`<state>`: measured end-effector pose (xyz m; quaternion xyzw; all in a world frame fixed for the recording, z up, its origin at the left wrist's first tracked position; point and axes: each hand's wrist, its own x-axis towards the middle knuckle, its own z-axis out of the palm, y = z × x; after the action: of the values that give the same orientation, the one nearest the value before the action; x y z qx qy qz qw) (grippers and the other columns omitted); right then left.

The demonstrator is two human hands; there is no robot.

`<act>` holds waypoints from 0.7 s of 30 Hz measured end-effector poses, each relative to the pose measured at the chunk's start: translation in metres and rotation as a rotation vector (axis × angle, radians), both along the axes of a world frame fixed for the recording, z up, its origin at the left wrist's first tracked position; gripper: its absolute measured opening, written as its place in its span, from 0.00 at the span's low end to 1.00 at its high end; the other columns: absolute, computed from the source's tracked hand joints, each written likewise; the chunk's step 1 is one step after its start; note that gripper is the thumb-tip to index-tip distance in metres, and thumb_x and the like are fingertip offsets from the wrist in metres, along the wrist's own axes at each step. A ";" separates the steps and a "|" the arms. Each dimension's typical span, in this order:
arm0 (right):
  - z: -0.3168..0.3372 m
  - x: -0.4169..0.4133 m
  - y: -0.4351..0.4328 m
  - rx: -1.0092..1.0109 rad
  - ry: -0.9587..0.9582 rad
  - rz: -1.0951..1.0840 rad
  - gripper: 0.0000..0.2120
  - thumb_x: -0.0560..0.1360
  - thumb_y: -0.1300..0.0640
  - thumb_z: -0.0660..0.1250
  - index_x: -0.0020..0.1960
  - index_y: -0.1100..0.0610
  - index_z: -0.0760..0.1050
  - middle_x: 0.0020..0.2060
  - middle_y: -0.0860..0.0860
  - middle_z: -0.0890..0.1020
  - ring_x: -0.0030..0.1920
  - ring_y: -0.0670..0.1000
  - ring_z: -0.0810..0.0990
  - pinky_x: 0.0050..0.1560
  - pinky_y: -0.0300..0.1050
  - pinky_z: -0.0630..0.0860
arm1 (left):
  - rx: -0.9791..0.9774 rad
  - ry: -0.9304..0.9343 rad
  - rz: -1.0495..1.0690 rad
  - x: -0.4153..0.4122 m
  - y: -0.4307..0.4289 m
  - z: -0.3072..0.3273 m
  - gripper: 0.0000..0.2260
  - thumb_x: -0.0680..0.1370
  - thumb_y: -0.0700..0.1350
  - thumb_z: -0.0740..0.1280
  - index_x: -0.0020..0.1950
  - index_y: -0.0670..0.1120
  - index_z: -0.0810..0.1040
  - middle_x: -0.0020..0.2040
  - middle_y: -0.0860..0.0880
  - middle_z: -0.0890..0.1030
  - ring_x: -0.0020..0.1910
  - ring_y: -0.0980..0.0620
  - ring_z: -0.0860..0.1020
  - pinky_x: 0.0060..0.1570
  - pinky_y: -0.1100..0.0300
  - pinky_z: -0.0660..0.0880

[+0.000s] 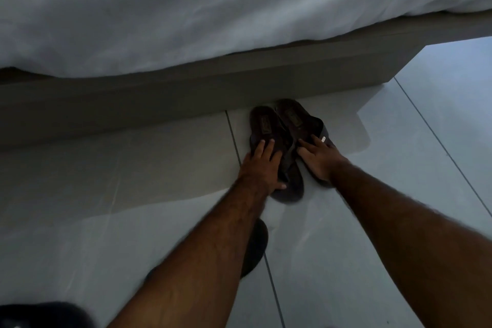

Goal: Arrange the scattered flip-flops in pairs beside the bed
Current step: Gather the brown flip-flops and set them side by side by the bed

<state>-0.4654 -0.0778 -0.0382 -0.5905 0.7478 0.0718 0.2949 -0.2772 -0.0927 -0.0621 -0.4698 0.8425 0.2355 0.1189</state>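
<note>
Two dark brown flip-flops lie side by side on the pale tiled floor, heels close to the bed base. My left hand (262, 165) rests flat on the left flip-flop (266, 125), thumb along its inner edge. On the strap part of the right flip-flop (292, 116) lies my right hand (318, 157), fingers spread. A third dark flip-flop (257, 245) sits nearer to me, mostly hidden under my left forearm.
The grey bed base (186, 90) runs across the view, with a white duvet (213, 2) hanging over it. Its corner ends at the right, with open tiled floor (439, 120) beyond. A dark shape (45, 314) fills the bottom left corner.
</note>
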 end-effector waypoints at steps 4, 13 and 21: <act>0.000 0.000 -0.012 0.072 0.049 -0.031 0.27 0.82 0.40 0.45 0.79 0.43 0.58 0.82 0.49 0.54 0.82 0.54 0.46 0.79 0.59 0.49 | 0.040 -0.001 -0.010 -0.002 -0.016 -0.001 0.50 0.71 0.60 0.73 0.82 0.50 0.46 0.83 0.49 0.38 0.81 0.45 0.39 0.77 0.41 0.54; 0.004 0.012 0.006 0.145 0.104 0.065 0.28 0.81 0.39 0.45 0.80 0.43 0.55 0.82 0.47 0.52 0.82 0.54 0.45 0.78 0.60 0.46 | 0.040 -0.129 -0.061 -0.014 -0.011 0.006 0.52 0.69 0.59 0.76 0.82 0.51 0.45 0.83 0.50 0.39 0.82 0.45 0.41 0.75 0.32 0.48; 0.009 0.012 0.037 0.163 0.175 0.211 0.22 0.83 0.42 0.45 0.75 0.40 0.60 0.82 0.47 0.50 0.82 0.58 0.44 0.76 0.66 0.48 | 0.043 -0.104 -0.084 -0.009 0.021 0.002 0.52 0.69 0.58 0.76 0.82 0.51 0.45 0.83 0.50 0.39 0.82 0.45 0.41 0.76 0.34 0.48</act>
<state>-0.4530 -0.0407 -0.0290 -0.6315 0.6960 0.2140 0.2664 -0.2864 -0.0718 -0.0605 -0.4431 0.8488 0.2237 0.1823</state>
